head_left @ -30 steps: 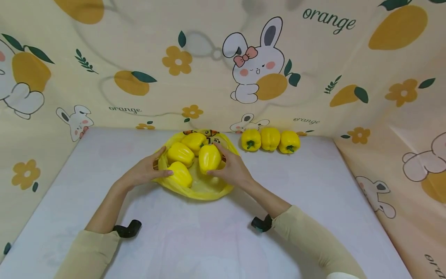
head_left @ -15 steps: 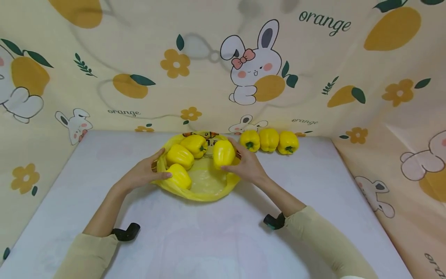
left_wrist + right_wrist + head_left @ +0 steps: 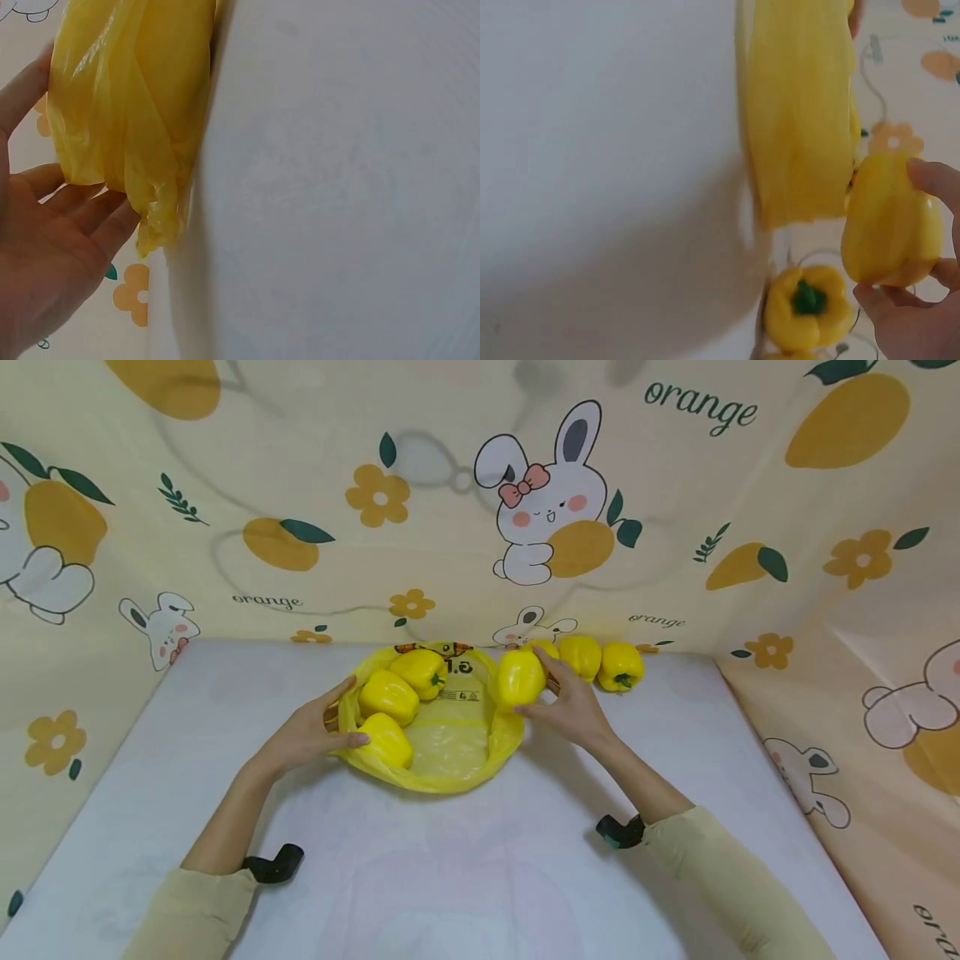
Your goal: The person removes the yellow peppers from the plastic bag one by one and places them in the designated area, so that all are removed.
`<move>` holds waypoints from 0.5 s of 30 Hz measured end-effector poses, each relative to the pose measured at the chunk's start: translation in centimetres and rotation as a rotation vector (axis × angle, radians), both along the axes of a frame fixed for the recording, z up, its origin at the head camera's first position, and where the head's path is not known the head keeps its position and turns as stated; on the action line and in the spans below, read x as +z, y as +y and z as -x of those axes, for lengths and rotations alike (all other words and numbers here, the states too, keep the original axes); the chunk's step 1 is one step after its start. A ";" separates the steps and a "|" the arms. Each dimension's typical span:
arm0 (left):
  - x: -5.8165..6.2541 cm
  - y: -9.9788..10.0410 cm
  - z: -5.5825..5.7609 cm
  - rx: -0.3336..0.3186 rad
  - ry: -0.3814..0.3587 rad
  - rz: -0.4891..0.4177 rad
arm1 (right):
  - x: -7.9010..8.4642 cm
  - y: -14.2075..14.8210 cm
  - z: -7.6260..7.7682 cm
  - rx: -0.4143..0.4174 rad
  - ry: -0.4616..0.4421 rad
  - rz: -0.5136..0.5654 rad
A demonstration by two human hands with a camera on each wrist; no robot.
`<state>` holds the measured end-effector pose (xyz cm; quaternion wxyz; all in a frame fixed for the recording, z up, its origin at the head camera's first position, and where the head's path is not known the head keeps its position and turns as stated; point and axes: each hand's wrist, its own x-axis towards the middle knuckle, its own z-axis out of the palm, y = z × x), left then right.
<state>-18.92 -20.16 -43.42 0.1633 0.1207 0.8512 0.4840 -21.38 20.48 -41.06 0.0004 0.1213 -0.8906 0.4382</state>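
A yellow plastic bag (image 3: 452,782) stands with its mouth rolled wide, and three yellow bell peppers (image 3: 387,697) lie along its left inside. My left hand (image 3: 303,737) grips the bag's left side, thumb over the rim by the nearest pepper; in the left wrist view its fingers (image 3: 114,225) lie along the outside of the plastic. Another yellow bell pepper (image 3: 520,678) is pinched between thumb and fingers of my right hand (image 3: 576,710). It overlaps the bag's right rim in the head view. The right wrist view shows this held pepper (image 3: 891,217) beside the bag's outer wall (image 3: 799,127).
A row of three yellow bell peppers (image 3: 581,658) sits at the table's back edge, right of the bag; the leftmost is partly hidden by my right hand. A printed cloth (image 3: 442,552) rises behind and beside the white table (image 3: 450,877).
My right hand has carried its pepper rightward, from over the bag's middle to its right rim, uncovering the print inside the bag. The left hand has stayed at the left side.
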 end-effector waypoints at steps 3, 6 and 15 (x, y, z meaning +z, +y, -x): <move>-0.1 0.0 -0.1 0.000 0.002 -0.002 | 0.0 1.1 0.0 -0.022 -0.007 -0.003; -0.2 -0.1 -0.1 -0.004 0.010 0.008 | -0.1 2.1 0.0 -0.039 -0.021 0.011; -0.2 -0.2 -0.1 -0.011 0.012 0.042 | -0.5 4.0 0.1 -0.046 -0.056 -0.007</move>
